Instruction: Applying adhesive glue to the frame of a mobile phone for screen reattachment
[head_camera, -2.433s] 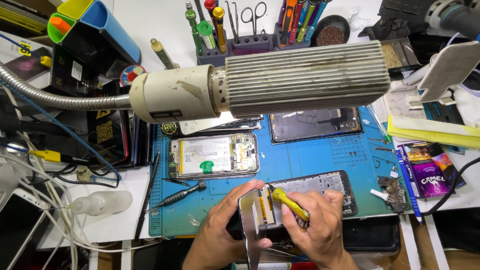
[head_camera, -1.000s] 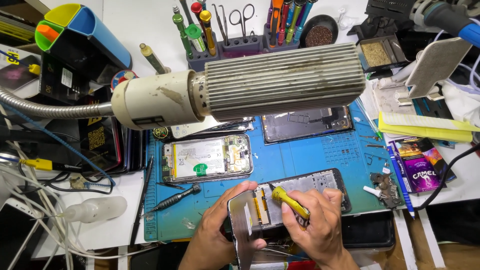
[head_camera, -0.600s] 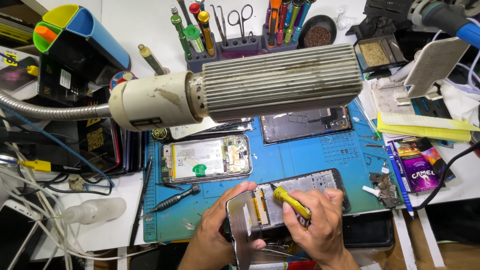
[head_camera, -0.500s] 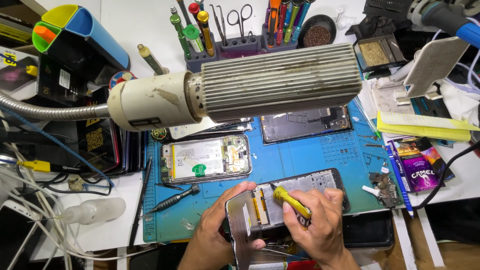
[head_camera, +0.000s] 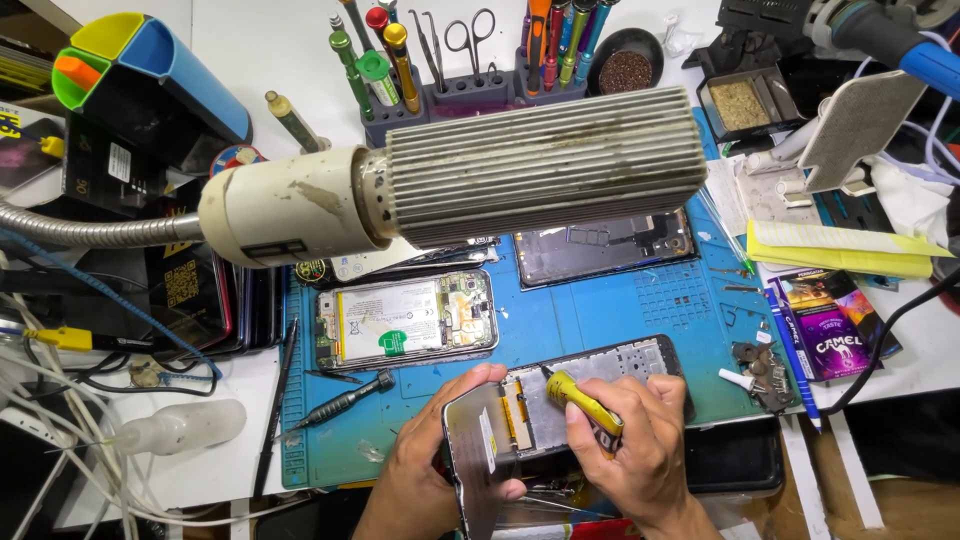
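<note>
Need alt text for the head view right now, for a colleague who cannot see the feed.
The right hand holds a small yellow tube, tip down on an opened phone, while the left hand steadies a lifted panel beside it on a blue work mat. A ribbed desk lamp hangs over a second opened phone and a tool rack.

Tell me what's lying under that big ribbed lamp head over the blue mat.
Under the lamp head, the top edges of two opened phones show: a dark phone frame and a pale back cover. Their upper parts and the blue mat there are covered.
</note>
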